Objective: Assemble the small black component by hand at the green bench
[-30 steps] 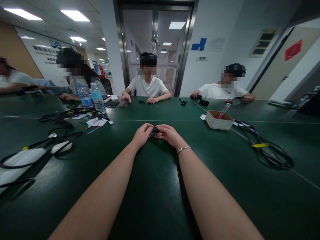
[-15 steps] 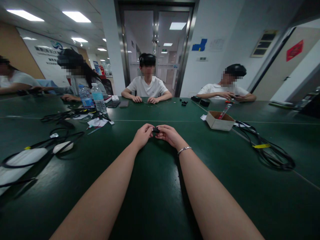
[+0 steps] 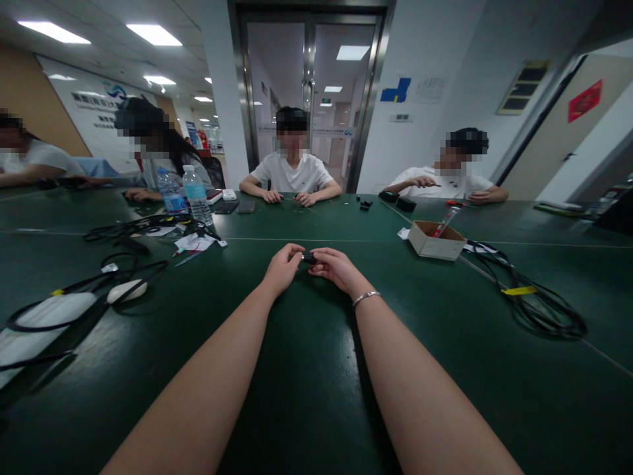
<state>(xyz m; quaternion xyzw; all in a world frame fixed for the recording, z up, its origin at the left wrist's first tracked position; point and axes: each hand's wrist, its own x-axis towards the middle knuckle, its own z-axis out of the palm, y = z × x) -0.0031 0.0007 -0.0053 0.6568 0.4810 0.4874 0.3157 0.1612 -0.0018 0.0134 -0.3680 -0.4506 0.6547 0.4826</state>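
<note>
Small black part [image 3: 309, 258], pinched between the fingertips of both hands just above the green desk [image 3: 306, 369], at the centre of the view. Left hand [image 3: 283, 267]: fingers curled, thumb and forefinger grasping the part's left end. Right hand [image 3: 336, 267]: fingers likewise closed on the part's right end; a silver bracelet [image 3: 364, 297] circles the wrist. Both forearms extend forward over the desk, converging at the part; what kind of part it is cannot be told at this size.

Right of the hands, an open cardboard box [image 3: 435, 241] stands on the desk with a red-capped tool [image 3: 444, 220] leaning out of it; a coil of black cable [image 3: 537, 307] with a yellow tag lies further right. Left of the hands, more black cables [image 3: 99, 280], a white oval object [image 3: 126, 290] and scraps of paper [image 3: 190, 243]; two water bottles [image 3: 190, 194] stand upright behind them. Four other persons sit along the far and left edges, their hands on or near the desk, well apart from the wearer's own.
</note>
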